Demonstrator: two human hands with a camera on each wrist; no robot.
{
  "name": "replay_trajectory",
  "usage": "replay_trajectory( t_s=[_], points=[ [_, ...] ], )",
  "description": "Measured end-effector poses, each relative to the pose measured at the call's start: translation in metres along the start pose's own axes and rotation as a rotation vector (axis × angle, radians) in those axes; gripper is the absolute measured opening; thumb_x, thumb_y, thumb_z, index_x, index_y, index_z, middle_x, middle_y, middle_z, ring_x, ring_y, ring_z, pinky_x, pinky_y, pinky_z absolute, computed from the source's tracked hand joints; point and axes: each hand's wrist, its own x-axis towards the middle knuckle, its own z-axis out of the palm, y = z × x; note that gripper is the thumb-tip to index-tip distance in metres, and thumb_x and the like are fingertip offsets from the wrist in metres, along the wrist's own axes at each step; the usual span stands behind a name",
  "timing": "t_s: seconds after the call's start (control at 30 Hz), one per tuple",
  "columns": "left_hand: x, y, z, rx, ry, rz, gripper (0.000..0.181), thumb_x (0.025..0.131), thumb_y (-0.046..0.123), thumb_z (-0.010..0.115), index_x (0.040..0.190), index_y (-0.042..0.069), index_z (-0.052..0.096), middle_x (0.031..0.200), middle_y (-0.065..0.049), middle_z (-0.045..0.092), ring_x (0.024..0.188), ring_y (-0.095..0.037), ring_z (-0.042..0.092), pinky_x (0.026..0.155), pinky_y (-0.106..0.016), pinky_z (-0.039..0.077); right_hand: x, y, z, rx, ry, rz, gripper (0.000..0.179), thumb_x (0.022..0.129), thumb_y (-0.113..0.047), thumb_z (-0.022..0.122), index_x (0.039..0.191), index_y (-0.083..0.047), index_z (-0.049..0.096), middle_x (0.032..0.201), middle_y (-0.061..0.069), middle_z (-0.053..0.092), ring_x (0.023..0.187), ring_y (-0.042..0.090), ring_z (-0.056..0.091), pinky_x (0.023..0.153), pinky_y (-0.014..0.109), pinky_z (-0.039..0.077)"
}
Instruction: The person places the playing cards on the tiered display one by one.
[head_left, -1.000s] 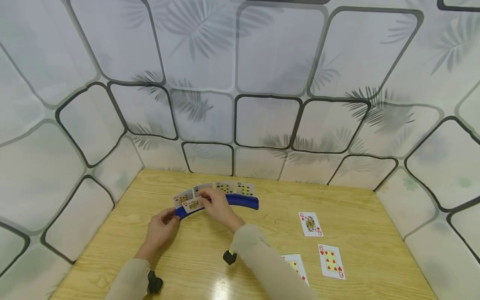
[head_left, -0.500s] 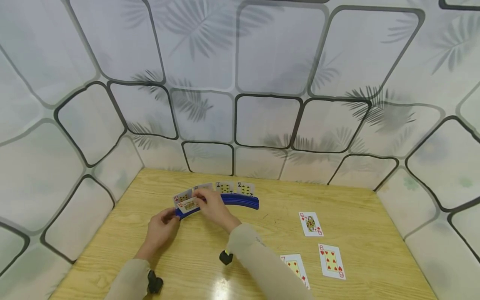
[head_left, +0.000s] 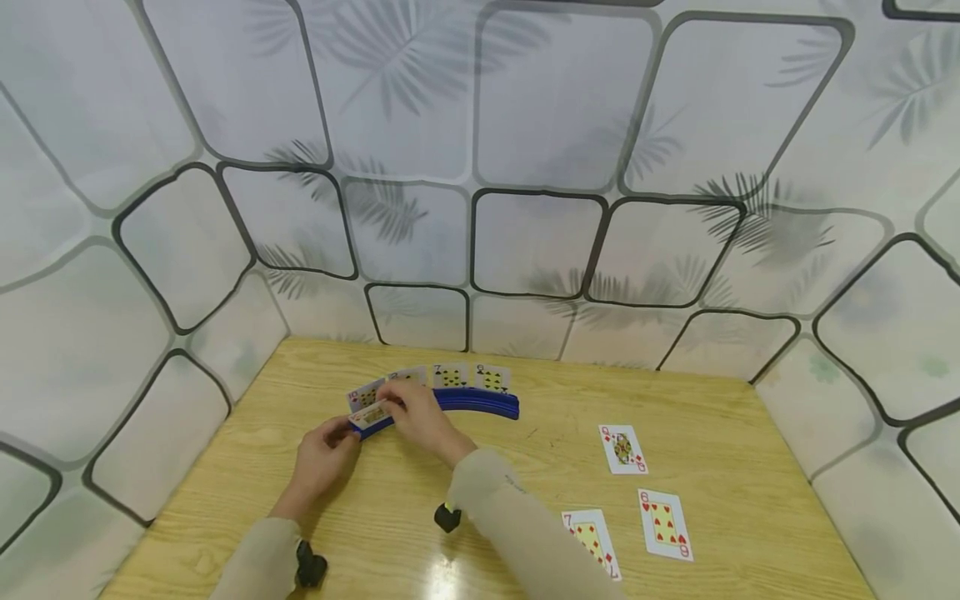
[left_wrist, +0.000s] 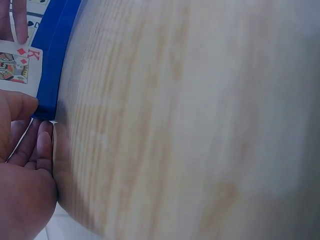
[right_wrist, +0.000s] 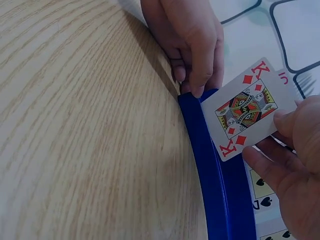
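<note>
A curved blue card holder [head_left: 480, 402] lies on the wooden table. My left hand [head_left: 322, 460] grips its left end between thumb and fingers. In my right hand [head_left: 422, 423] I pinch the king of diamonds [right_wrist: 240, 122], its face toward me. The right wrist view shows this card tilted, with its lower edge at the holder's front slot near the left end; whether it sits inside is unclear. Several cards stand in the back row, among them a seven [head_left: 451, 377] and a six [head_left: 492, 379] with black pips. My right hand partly hides the others.
Face up on the table to the right lie the queen of diamonds [head_left: 622, 449], the six of hearts [head_left: 664, 524] and the seven of diamonds [head_left: 589, 537], beside my right sleeve. A patterned fabric wall [head_left: 525, 250] encloses the table's back and sides.
My right hand has moved left and slightly down with the king of diamonds, bringing it to the holder's left end. My left hand has stayed in place.
</note>
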Motion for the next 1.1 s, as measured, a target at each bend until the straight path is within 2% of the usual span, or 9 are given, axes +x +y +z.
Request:
replay_trajectory(
  t_s=[0.17, 0.4, 0.83, 1.1],
  points=[
    [0.0001, 0.0011, 0.0000, 0.003, 0.004, 0.010, 0.031, 0.097, 0.003, 0.064, 0.127, -0.005, 0.071, 0.112, -0.023, 0.076, 0.085, -0.004, 0.062, 0.077, -0.018, 0.051, -0.0007, 0.0025, 0.0043, 0.013, -0.001, 0.027, 0.011, 0.107, -0.012, 0.062, 0.113, -0.014, 0.071, 0.111, 0.002, 0.074, 0.090, 0.004, 0.064, 0.077, 0.016, 0.052],
    [-0.0008, 0.0016, -0.0009, -0.004, -0.009, -0.007, 0.033, 0.099, 0.003, 0.063, 0.130, -0.004, 0.070, 0.115, -0.022, 0.075, 0.088, -0.005, 0.063, 0.079, -0.017, 0.050, -0.0023, 0.0050, 0.0069, 0.060, 0.017, 0.040, 0.011, 0.107, -0.012, 0.062, 0.112, -0.013, 0.071, 0.110, 0.004, 0.074, 0.091, 0.007, 0.065, 0.079, 0.018, 0.052],
    [-0.0024, 0.0046, -0.0011, -0.016, -0.006, -0.022, 0.037, 0.099, 0.005, 0.063, 0.134, -0.003, 0.068, 0.113, -0.021, 0.075, 0.089, -0.005, 0.063, 0.080, -0.017, 0.051, -0.0040, 0.0047, 0.0083, 0.124, 0.044, 0.131, 0.009, 0.107, -0.012, 0.062, 0.109, -0.012, 0.070, 0.111, 0.006, 0.076, 0.095, 0.010, 0.071, 0.080, 0.019, 0.055],
    [-0.0026, 0.0027, 0.0003, -0.017, -0.010, -0.028, 0.037, 0.099, 0.006, 0.063, 0.135, -0.004, 0.068, 0.114, -0.022, 0.075, 0.090, -0.009, 0.063, 0.078, -0.018, 0.051, -0.0033, 0.0064, 0.0089, 0.152, 0.053, 0.121, 0.010, 0.107, -0.012, 0.062, 0.111, -0.012, 0.071, 0.107, 0.006, 0.076, 0.092, 0.009, 0.070, 0.079, 0.019, 0.055]
  ],
)
